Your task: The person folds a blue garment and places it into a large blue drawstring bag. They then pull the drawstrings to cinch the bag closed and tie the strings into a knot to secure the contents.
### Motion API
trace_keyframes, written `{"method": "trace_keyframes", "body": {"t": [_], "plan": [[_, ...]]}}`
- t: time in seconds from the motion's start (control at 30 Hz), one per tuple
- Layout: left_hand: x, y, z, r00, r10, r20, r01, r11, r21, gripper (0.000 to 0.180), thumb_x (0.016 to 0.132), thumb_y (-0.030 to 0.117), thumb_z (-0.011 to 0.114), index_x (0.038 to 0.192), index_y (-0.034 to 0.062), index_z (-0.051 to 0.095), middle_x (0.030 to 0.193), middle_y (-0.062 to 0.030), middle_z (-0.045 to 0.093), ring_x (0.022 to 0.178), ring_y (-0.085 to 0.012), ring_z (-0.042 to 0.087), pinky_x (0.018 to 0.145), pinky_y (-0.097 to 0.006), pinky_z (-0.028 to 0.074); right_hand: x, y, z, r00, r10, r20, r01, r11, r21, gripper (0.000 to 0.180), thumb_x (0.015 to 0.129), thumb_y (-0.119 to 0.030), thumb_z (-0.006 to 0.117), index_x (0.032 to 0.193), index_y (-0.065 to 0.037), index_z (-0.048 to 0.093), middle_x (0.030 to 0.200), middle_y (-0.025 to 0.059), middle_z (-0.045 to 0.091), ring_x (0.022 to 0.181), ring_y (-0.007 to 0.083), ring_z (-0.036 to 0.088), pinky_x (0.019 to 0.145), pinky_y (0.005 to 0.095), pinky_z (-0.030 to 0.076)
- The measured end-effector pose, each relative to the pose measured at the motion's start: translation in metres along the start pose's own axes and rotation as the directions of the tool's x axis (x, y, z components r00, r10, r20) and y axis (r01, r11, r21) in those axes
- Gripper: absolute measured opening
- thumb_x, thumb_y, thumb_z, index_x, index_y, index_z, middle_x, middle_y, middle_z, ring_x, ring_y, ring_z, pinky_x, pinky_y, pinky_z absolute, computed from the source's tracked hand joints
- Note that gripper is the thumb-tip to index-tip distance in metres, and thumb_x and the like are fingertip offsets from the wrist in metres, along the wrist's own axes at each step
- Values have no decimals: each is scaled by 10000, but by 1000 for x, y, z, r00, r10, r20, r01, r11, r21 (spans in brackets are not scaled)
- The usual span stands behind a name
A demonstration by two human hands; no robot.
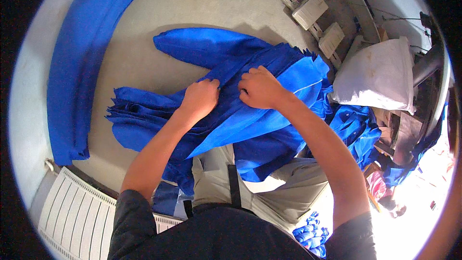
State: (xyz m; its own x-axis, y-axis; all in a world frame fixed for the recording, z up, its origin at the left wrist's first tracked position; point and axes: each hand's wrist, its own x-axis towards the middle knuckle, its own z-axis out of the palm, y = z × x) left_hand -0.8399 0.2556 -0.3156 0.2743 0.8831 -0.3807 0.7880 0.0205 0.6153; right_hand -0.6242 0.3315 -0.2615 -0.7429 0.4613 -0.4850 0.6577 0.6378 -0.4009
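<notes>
A thick bundle of blue cloth pieces [269, 125] lies in front of me, its layered edges fanned at the left end and at the upper right. My left hand [202, 97] is closed on the middle of the bundle, knuckles up. Just to its right, my right hand [260, 88] grips the same cloth with curled fingers. The fingertips of both hands are hidden in the folds. One long blue flap [207, 43] stretches to the left beyond my hands. The near part of the cloth hangs over my lap.
A long stack of blue cloth [84, 67] lies on the pale tabletop [139, 48] at the left. A white radiator [77, 212] stands at lower left. Rightward are a stuffed white sack [378, 74], more blue cloth [353, 127] and a pale metal rail with plates [310, 12].
</notes>
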Motion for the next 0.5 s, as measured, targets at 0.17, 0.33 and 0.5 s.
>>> {"method": "trace_keyframes", "body": {"t": [0.17, 0.33, 0.5], "plan": [[-3, -6, -6, 980, 71, -185, -92, 990, -111, 221, 955, 223, 656, 848, 31, 677, 924, -201, 687, 830, -445, 668, 719, -550, 519, 1, 1, 0, 1000, 13, -3, -13, 999, 36, 279, 834, -309, 611, 866, -64, 739, 948, 166, 685, 945, 365, 647, 869, 529, 480], [-8, 8, -17, 945, 23, -327, -100, 971, -219, 203, 980, 212, 634, 911, 28, 685, 809, -204, 627, 791, -446, 623, 679, -525, 487, 0, 1, 3, 960, 125, -250, -63, 968, 241, 240, 774, -148, 694, 999, -69, 668, 1045, 139, 618, 1001, 333, 616, 876, 479, 481], [-50, 32, -17, 983, 67, -169, -110, 959, -261, 202, 986, 207, 618, 877, 37, 622, 866, -185, 660, 814, -424, 655, 698, -520, 510, 2, -3, -18, 884, -38, -466, 54, 998, 21, 286, 766, -91, 717, 1043, -79, 649, 1087, 124, 572, 1088, 335, 576, 891, 452, 498]]}}
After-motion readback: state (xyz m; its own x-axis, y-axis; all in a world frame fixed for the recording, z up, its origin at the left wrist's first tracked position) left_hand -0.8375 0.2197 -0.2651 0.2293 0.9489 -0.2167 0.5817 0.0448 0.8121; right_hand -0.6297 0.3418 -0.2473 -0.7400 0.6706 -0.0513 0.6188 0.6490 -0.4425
